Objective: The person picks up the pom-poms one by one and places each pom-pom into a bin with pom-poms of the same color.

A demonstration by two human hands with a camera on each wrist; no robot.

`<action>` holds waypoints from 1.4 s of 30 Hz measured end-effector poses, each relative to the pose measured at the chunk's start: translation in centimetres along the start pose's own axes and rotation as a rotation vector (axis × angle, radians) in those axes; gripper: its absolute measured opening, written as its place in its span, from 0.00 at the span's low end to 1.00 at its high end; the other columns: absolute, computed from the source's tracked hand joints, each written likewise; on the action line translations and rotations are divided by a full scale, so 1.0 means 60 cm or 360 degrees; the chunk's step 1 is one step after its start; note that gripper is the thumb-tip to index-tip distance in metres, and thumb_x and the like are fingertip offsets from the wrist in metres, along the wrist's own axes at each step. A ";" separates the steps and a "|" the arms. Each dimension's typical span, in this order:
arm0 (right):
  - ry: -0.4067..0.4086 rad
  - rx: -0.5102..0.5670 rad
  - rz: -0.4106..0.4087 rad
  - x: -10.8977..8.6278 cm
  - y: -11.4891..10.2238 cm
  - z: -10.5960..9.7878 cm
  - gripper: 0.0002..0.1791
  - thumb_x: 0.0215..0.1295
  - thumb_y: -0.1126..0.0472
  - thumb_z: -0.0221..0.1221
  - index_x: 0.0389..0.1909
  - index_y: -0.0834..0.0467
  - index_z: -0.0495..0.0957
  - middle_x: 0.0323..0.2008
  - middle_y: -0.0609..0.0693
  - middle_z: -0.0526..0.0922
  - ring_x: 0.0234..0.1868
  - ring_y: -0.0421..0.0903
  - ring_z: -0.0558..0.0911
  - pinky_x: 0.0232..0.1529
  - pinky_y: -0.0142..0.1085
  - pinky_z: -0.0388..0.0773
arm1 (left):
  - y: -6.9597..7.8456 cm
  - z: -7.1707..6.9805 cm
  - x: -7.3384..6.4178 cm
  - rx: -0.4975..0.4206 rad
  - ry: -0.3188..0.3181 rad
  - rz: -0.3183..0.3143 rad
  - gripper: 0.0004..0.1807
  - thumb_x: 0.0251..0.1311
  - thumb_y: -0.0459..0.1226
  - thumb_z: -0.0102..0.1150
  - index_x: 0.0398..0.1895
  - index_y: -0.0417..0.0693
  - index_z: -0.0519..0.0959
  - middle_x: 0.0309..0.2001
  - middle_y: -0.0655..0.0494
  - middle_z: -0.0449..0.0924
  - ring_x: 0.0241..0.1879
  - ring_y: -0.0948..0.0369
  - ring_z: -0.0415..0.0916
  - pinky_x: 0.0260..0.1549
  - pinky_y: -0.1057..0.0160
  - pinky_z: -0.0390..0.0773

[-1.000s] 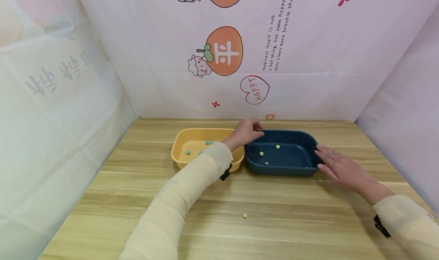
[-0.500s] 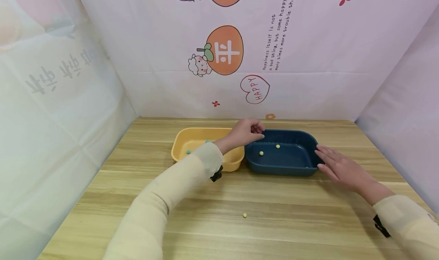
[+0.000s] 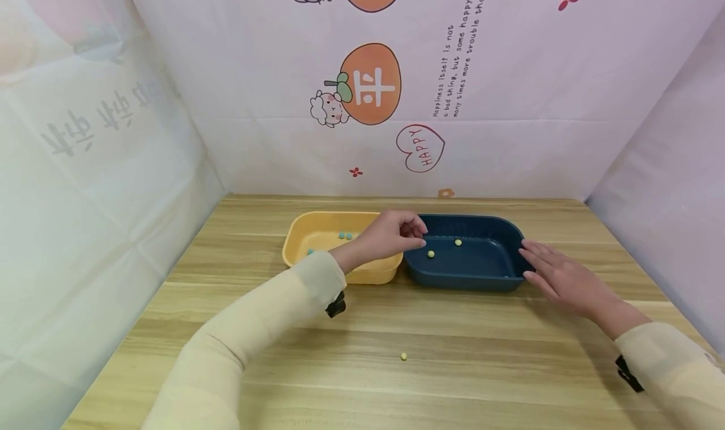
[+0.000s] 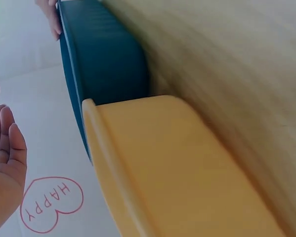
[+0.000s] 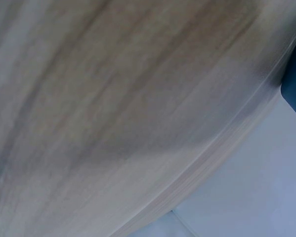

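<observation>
My left hand [image 3: 391, 233] hovers over the seam between a yellow plastic tub [image 3: 391, 272] and a dark blue tub [image 3: 464, 282]. Its fingers curl loosely, the thumb stands apart from them, and nothing shows between. In the left wrist view this hand [image 4: 7, 168] is beside the rims, above both tubs. My right hand [image 3: 566, 282] rests straight fingers against the blue tub's right end. Two small yellow balls [image 3: 458, 242] lie in the blue tub. Several small teal balls [image 3: 348, 236] lie in the yellow tub, partly hidden by my left arm.
A single yellow ball [image 3: 404, 356] lies on the wooden table [image 3: 481, 379] in front of the tubs. The table's back edge meets a printed white cloth [image 3: 510, 134], with more cloth on both sides. The right wrist view shows mostly tabletop.
My left hand has drawn back from the tubs' rear rims toward me, slightly left. A third yellow ball near the blue tub's front wall no longer shows. My right hand stays put.
</observation>
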State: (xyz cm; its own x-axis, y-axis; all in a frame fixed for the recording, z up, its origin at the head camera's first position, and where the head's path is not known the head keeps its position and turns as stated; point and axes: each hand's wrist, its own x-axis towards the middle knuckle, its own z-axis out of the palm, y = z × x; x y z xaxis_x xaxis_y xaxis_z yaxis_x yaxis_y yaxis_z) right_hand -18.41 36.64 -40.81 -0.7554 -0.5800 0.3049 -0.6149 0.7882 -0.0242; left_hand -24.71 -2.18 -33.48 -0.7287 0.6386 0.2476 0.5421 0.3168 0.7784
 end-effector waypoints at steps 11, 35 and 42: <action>0.0044 -0.0016 -0.0030 0.001 0.000 0.002 0.28 0.73 0.57 0.53 0.66 0.72 0.65 0.66 0.69 0.64 0.71 0.59 0.59 0.72 0.30 0.37 | -0.004 0.021 -0.070 0.0001 -0.0178 0.0052 0.06 0.58 0.32 0.67 0.37 0.42 0.82 0.30 0.61 0.80 0.29 0.65 0.75 0.31 0.67 0.79; 0.0044 -0.0023 -0.0047 0.000 0.001 0.002 0.28 0.73 0.57 0.53 0.65 0.72 0.65 0.66 0.69 0.65 0.72 0.58 0.57 0.71 0.28 0.36 | -0.022 0.094 -0.161 0.0098 -0.0663 0.0086 0.07 0.56 0.32 0.69 0.37 0.44 0.81 0.31 0.65 0.76 0.29 0.74 0.71 0.31 0.76 0.77; 0.0005 -0.0008 -0.0015 0.001 0.000 0.000 0.29 0.74 0.56 0.52 0.67 0.71 0.64 0.67 0.69 0.63 0.71 0.60 0.58 0.72 0.29 0.35 | -0.019 0.101 -0.167 0.0263 -0.0764 0.0131 0.07 0.57 0.34 0.69 0.37 0.47 0.81 0.31 0.66 0.76 0.30 0.73 0.72 0.32 0.79 0.75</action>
State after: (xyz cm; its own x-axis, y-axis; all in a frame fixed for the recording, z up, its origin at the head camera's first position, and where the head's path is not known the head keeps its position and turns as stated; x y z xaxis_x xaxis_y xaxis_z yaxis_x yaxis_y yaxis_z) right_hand -18.47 36.59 -40.79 -0.7491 -0.5866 0.3079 -0.6207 0.7839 -0.0168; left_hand -15.53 -4.70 -40.34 -0.4274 0.9038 -0.0191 0.6767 0.3339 0.6562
